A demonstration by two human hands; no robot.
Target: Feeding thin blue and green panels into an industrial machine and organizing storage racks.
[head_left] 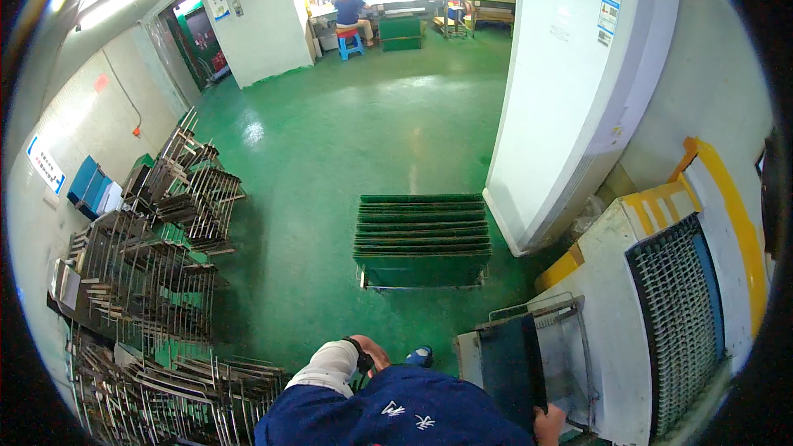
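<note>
Right hand: my right hand (pixel 548 424), low in view, fingers curled over the black edge of a dark panel; the grip is narrow, the palm turned out of sight.
Dark panel (pixel 505 363): one, flat, blue-black; touching my right hand at its near right end, the rest extending ahead and to the left of that hand.
Metal frame (pixel 587 363): one, bent tube; just ahead of my right hand, on its right side.
Left hand: my left hand (pixel 377 353), well to the left of the right one and a little farther ahead, dark band (pixel 362 357) at the wrist, white sleeve (pixel 329 368) above; fingers hidden behind my navy shirt (pixel 396 409), so I cannot tell whether they hold anything.
Green boards (pixel 422 266): one row, standing on edge in a low rack; ahead of my left hand, well apart from it.
Mesh belt (pixel 679 322): one, grey; to the right of my right hand and ahead, apart from it.
Metal racks (pixel 149 281): many, slotted, crowded together; left of my left hand.
Air conditioner (pixel 557 99): one, tall, white; far ahead of my right hand.
</note>
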